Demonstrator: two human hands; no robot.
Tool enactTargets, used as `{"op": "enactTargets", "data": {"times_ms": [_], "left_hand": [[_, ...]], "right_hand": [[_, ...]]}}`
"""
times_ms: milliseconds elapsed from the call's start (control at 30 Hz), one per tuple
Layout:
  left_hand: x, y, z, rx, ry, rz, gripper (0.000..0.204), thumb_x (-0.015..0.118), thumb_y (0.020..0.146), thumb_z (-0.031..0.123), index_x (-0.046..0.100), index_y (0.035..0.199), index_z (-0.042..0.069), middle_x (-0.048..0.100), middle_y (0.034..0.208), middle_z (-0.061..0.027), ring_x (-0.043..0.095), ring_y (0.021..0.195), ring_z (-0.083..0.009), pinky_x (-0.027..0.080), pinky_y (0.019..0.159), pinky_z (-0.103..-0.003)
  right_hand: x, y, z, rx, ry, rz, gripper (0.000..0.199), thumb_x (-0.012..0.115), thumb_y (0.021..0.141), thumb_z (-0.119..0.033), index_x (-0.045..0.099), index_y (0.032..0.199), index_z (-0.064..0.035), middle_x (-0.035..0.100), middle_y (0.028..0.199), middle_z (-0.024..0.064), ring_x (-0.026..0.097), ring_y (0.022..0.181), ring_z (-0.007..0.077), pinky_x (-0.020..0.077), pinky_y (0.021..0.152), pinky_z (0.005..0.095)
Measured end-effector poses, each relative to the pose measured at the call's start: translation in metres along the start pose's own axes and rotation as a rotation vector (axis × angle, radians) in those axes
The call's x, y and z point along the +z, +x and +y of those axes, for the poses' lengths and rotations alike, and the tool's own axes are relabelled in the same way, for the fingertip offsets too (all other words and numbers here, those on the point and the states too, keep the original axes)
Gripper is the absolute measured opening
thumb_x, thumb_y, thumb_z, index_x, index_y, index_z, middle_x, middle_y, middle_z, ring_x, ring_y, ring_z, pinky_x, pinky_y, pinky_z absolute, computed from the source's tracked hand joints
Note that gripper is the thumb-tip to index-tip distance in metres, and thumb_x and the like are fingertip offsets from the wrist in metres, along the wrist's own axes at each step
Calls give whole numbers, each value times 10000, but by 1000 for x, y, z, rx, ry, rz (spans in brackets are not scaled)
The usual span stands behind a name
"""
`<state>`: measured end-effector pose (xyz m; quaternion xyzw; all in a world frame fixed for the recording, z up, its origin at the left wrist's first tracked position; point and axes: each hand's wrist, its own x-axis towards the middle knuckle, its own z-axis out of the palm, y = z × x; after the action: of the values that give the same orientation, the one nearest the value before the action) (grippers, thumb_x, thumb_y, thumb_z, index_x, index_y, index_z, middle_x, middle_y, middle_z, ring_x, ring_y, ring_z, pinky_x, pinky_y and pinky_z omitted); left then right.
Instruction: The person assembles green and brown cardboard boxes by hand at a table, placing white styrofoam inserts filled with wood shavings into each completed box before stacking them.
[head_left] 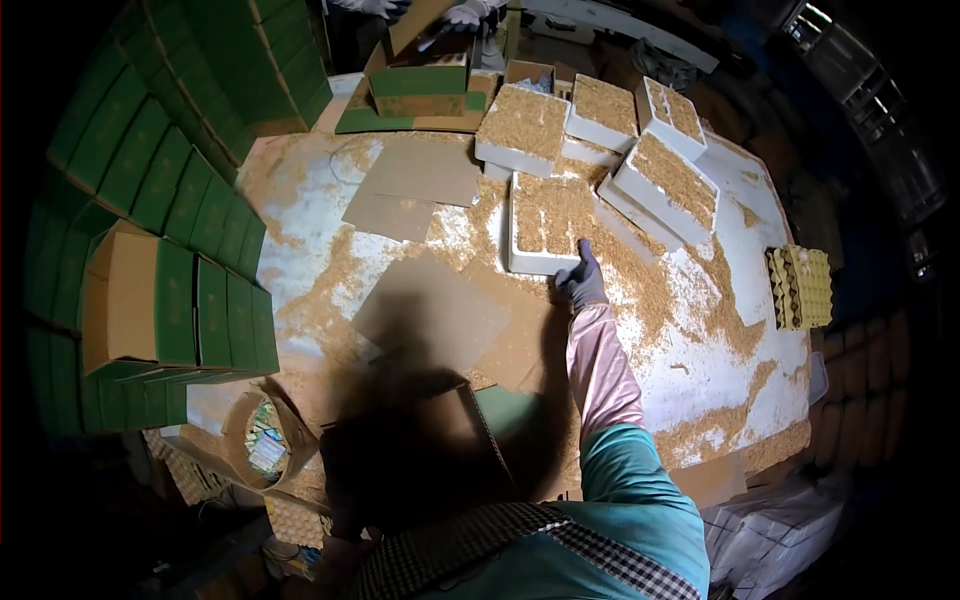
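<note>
My right hand (pixel 582 279), in a grey glove, reaches forward to the near right corner of a white foam box (pixel 543 263). Its thumb points up along the box's side and the fingers curl at the front rim, gripping it. Sawdust-like shavings fill the box, with a few pale lines showing through. My left hand does not show; the area left of my body is in deep shadow. Flat cardboard sheets (pixel 430 308) lie on the table between me and the box. An open carton (pixel 455 425) stands close before me, mostly dark.
More shavings-filled foam boxes (pixel 522 125) are stacked at the far right. Green cartons (pixel 160 190) form a wall at left. A round bin (pixel 236 440) holds small packets. Yellow egg trays (pixel 800 287) sit at the right edge. Across the table, another person's gloved hands (pixel 465 14) are by a green carton (pixel 420 80).
</note>
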<state>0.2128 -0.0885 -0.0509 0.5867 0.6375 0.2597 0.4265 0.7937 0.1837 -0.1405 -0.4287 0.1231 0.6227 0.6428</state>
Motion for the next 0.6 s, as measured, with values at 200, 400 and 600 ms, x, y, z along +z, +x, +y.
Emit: {"op": "enactTargets", "data": {"times_ms": [200,400,600], "left_hand": [[9,13,9,128,56,-27,619,517,950,124,233,1483,-11,325,1506,-193,335,1386,-281,276,1135,-356],[9,24,108,583,492,23,590,477,982,133,209,1480,-34,287,1519,-190,274,1411,-264,214,1160,-344],[9,51,104,413,166,-38,562,431,996,98,185,1486,-28,244,1536,-159,214,1429,-236,177,1170,-322]], "right_hand": [[22,-55,-6,-383,-192,236,496,746,753,-525,444,613,-157,378,527,4,416,470,197,344,427,317],[-4,-222,7,-327,-266,-225,402,629,905,-294,562,1184,-12,624,1107,131,637,960,242,573,767,409],[-24,-371,29,-405,-743,-353,456,575,940,-307,531,1290,-17,604,1256,123,590,1144,251,456,1016,390]]}}
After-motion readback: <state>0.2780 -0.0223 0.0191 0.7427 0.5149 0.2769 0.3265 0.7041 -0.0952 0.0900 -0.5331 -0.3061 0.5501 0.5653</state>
